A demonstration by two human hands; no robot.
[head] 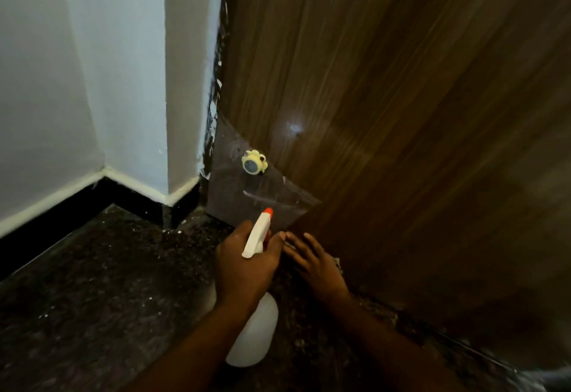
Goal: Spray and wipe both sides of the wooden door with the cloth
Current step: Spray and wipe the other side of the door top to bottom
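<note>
Gripping the spray bottle (254,329), left hand (244,265) points its nozzle (267,213) at the door (401,113).

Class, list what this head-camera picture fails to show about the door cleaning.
- Cloth: head view, only a grey scrap shows; the right hand covers the rest.
- Bottle: its trigger is hidden by the left hand; liquid level unreadable.
- Door: other side unseen; top and right part cut off by the frame edge.
- Wetness on the door: too dim and blurred to judge.
</note>
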